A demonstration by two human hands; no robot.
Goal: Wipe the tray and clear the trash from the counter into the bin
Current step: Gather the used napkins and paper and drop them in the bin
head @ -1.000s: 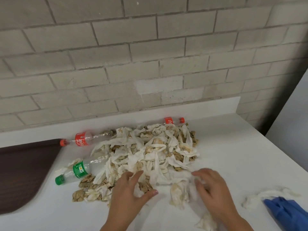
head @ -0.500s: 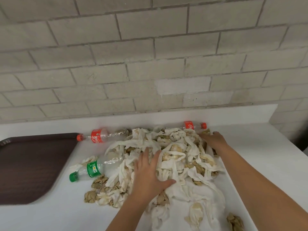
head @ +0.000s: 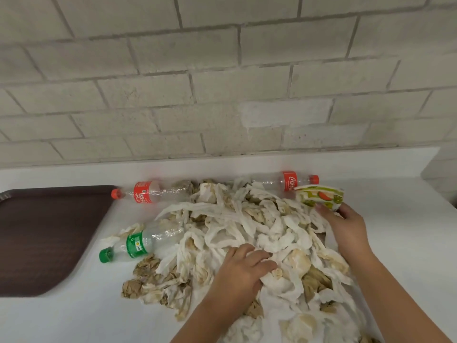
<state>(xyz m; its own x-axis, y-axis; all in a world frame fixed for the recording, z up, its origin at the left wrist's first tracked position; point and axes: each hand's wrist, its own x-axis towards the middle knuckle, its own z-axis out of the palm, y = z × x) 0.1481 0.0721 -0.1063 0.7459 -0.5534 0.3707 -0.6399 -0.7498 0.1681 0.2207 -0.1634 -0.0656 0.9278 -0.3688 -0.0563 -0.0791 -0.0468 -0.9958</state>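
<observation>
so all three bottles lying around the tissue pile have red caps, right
No. In the head view only two have red caps, the left cola bottle and the right cola bottle; the third bottle lying by the tissue pile has a green cap.

Tray (head: 44, 238): dark brown, flat, at the left.
Paper pile (head: 247, 226): crumpled white and brown-stained tissues, heaped centre.
Red-capped bottles (head: 153, 194): two, lying along the far edge.
Green-capped bottle (head: 138, 243): lying near-left — base under paper.
Printed cup (head: 319, 196): crushed, tilted — far right.
</observation>
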